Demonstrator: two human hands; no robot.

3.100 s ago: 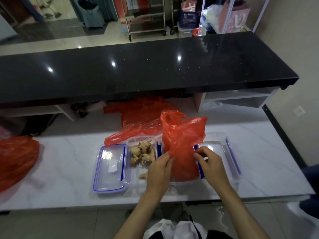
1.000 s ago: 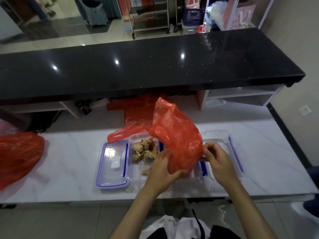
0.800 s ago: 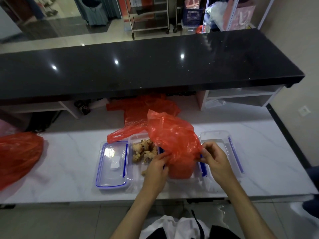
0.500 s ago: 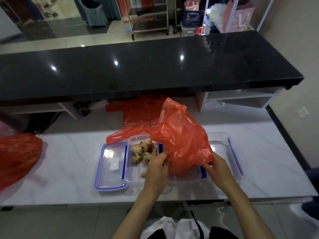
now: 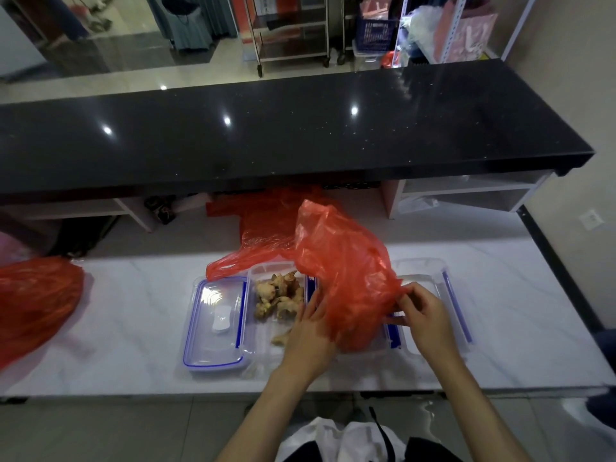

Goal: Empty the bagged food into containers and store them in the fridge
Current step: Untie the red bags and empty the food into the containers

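A red plastic bag (image 5: pixel 346 271) is held over a clear container (image 5: pixel 376 345) on the white marble counter. My left hand (image 5: pixel 308 331) grips the bag's lower left side. At the bag's right edge, my right hand (image 5: pixel 423 315) pinches the plastic. What is inside the bag is hidden. Just left stands a second clear container (image 5: pixel 266 351) holding ginger pieces (image 5: pixel 278 296). Its blue-rimmed lid (image 5: pixel 215 323) lies flat beside it on the left. Another blue-clipped lid (image 5: pixel 443 295) lies to the right, behind my right hand.
A full red bag (image 5: pixel 33 305) sits at the counter's left end. Empty red bags (image 5: pixel 270 225) lie behind the containers. A raised black countertop (image 5: pixel 283 128) runs across the back, with open shelves under it. The wall stands to the right.
The bag has been shaken up and down over the container. Since half a second ago my right hand has moved up along its right edge. My left hand stays at its lower left.
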